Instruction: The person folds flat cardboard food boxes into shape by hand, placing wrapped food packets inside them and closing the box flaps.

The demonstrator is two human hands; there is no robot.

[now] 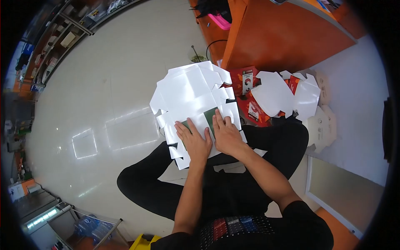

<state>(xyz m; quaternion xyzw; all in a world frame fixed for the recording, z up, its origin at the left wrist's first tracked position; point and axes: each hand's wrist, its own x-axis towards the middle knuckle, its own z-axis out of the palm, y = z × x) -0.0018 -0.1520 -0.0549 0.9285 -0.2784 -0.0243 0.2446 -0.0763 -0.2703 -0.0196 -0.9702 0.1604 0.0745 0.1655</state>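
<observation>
A large white unfolded cardboard box blank [183, 89], glossy and with cut flaps along its edges, rests over my lap. My left hand [193, 141] lies flat on its near part, fingers spread and pointing away from me. Beside it, my right hand [227, 135] presses down on the blank with its fingers stretched out. A dark green patch [210, 114] shows at the fingertips of my right hand. Another green patch [186, 125] is partly covered by the fingers of my left hand.
More white box blanks [273, 96] lie on the floor to the right, among red printed cardboard [258, 110]. Beige cardboard pieces [323, 129] lean by the white wall. An orange desk [287, 37] stands ahead on the right. Shelves [54, 50] run along the far left.
</observation>
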